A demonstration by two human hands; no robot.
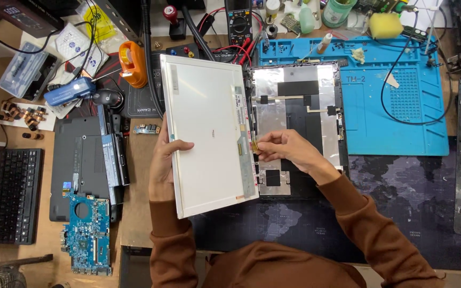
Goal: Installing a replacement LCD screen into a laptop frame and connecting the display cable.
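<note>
Partly, screen panel point(206, 133) hides left hand point(162, 162) fingers.

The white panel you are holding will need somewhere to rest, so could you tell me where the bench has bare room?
The dark desk mat lies bare right of the right hand, below the blue work mat. That mat's lower half is mostly bare too. Left of the white panel, held by the left hand, laptop parts, a circuit board and keyboard crowd the bench.
</note>
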